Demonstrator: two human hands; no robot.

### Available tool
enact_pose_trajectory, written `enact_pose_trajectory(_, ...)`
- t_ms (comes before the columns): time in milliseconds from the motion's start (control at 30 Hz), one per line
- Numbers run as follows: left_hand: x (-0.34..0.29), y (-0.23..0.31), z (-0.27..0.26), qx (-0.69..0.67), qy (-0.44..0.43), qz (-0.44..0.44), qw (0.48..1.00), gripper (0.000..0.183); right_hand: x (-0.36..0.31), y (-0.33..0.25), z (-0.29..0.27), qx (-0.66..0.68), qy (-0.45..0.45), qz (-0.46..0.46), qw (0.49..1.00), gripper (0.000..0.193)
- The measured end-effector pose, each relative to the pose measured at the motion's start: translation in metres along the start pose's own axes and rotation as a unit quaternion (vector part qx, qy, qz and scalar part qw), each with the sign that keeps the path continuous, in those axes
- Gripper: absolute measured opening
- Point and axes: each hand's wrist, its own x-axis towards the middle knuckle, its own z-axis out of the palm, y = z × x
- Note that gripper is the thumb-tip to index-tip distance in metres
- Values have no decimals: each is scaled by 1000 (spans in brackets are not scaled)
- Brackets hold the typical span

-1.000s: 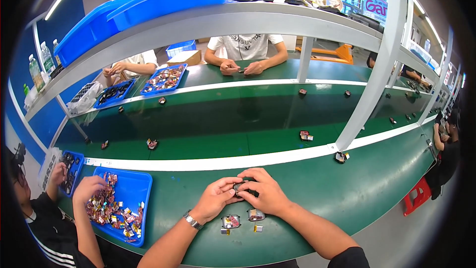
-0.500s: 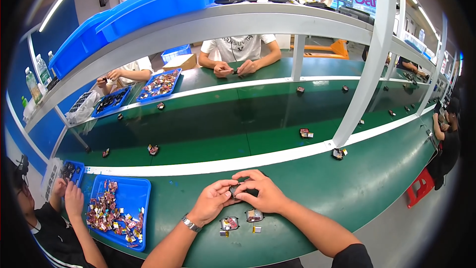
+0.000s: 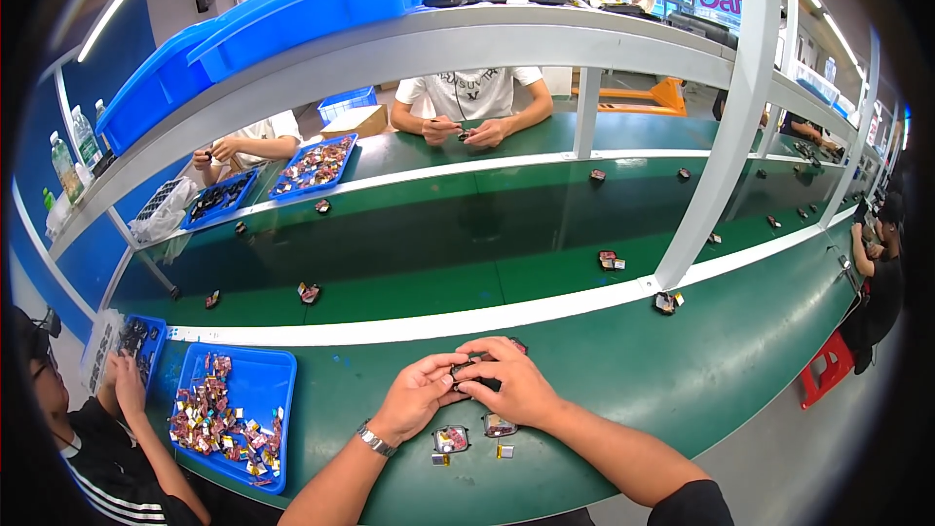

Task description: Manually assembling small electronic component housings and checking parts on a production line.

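Observation:
Over the green bench, my left hand (image 3: 421,392) and my right hand (image 3: 512,386) meet, fingers closed around a small dark device housing (image 3: 466,370). The fingers cover most of it. Part of another small unit (image 3: 519,345) peeks out beyond my right hand. Closer to me lie two open watch-like cases, a left one (image 3: 451,439) and a right one (image 3: 499,426), with reddish parts inside. Beside them rest two flat silver battery cells, one at left (image 3: 440,460) and one at right (image 3: 504,451).
A blue tray (image 3: 288,370) of small battery-and-board parts sits left of my arm, next to a co-worker's hands (image 3: 129,385). Across the white rail (image 3: 409,319), a belt (image 3: 429,282) carries several units. A grey post (image 3: 716,136) and shelf (image 3: 487,39) stand ahead.
My right hand has turned and drawn slightly left over the housing, uncovering the unit behind it. Belt units have shifted slightly right. The left co-worker's hand has moved toward the smaller tray.

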Motion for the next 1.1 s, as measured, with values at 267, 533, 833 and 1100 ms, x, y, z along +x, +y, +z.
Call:
enact_pose_trajectory(267, -1, 2, 4, 7, -2, -6, 1000, 35, 1, -1, -6, 9, -19, 25, 999, 16)
enact_pose_trajectory(533, 0, -4, 3, 20, 38, 33, 999, 32, 2, 1, 6, 9, 5, -6, 1000, 19)
enact_pose_trajectory(833, -1, -3, 0, -15, 5, 22, 1000, 29, 1, -7, 5, -21, 60, -21, 998, 17)
enact_pose_trajectory(1100, 1, -3, 1, -25, -7, 26, 999, 31, 1, -3, 6, -5, 58, -31, 998, 15)
